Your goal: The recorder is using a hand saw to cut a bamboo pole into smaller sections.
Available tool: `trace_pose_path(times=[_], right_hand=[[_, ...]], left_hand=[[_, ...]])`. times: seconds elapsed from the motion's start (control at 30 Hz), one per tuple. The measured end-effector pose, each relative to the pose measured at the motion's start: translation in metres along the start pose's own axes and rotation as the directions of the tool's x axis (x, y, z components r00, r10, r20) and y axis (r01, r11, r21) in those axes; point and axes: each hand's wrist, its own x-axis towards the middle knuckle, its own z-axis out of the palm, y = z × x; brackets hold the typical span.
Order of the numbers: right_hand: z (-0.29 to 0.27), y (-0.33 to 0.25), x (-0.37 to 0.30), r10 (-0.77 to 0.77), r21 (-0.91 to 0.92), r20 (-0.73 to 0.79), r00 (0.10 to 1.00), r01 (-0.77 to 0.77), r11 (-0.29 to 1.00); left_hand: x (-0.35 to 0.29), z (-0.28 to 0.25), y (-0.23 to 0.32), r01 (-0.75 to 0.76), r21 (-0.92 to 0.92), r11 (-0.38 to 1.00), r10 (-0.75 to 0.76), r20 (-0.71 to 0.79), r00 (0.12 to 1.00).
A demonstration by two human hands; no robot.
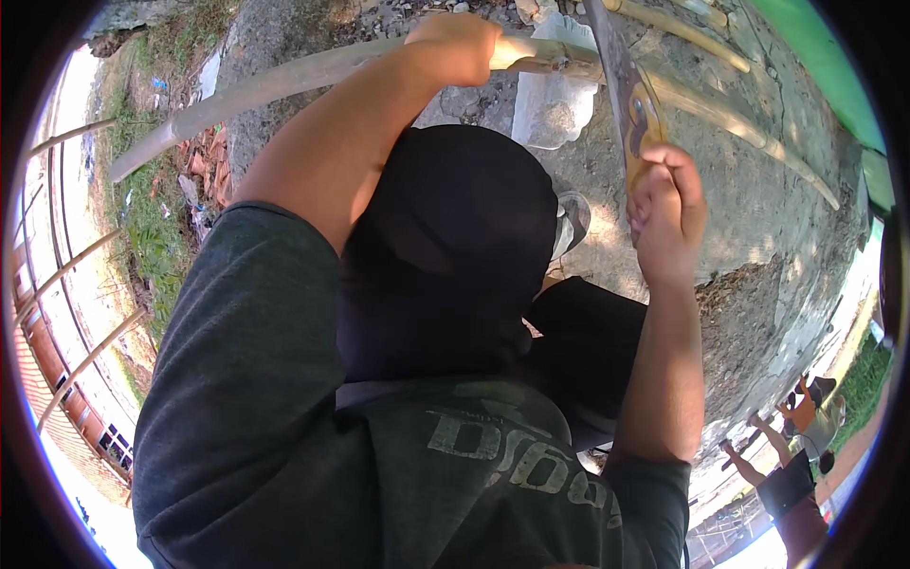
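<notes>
A long bamboo pole (pixel 270 83) runs across in front of me from the left to the far right. My left hand (pixel 453 47) is closed around it, above my bent knee. In my right hand (pixel 668 209) is a handsaw (pixel 616 71), gripped by its yellow-brown handle. Its blade points away from me and crosses the pole to the right of my left hand. The blade appears to lie against the bamboo; how deep it has cut cannot be seen. A whitish block (pixel 555 109) sits beneath the pole, close to the blade.
Another bamboo length (pixel 687 30) lies on the concrete ground (pixel 725 213) at the far right. My shoe (pixel 572 223) rests near the block. Broken bricks (pixel 201 156) and grass (pixel 156 228) are at left. Other people (pixel 801 455) are at the lower right.
</notes>
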Motion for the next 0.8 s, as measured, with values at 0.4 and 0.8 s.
trace_pose_path(times=[0.4,0.8], right_hand=[[-0.017,0.004,-0.034,-0.043,0.203,0.043,0.998,0.033,0.979],[-0.026,0.002,-0.049,-0.031,0.172,0.028,0.999,0.026,0.985]], left_hand=[[-0.005,0.008,-0.015,0.011,-0.015,1.000,-0.011,0.014,1.000],[-0.005,0.002,-0.010,0.038,0.017,0.999,-0.038,0.014,0.999]])
